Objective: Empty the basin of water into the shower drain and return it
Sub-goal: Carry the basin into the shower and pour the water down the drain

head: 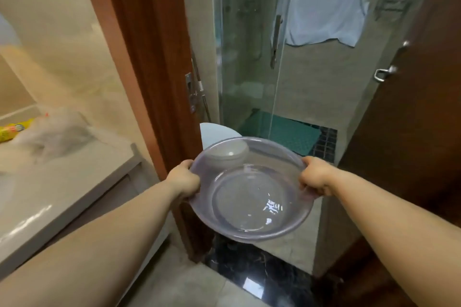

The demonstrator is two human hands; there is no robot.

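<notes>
Basin (250,188) held out in front of me at the bathroom doorway, clear plastic, roughly level, a shallow pool of water glinting in the bottom. My left hand (183,178) is clamped on the left rim, my right hand (315,176) on the right rim, fingers curled under. Wooden door frame (149,57) just left. Glass shower door (249,45) ahead, green mat (287,132) on the shower floor beyond. Counter (62,194) to my left.
</notes>
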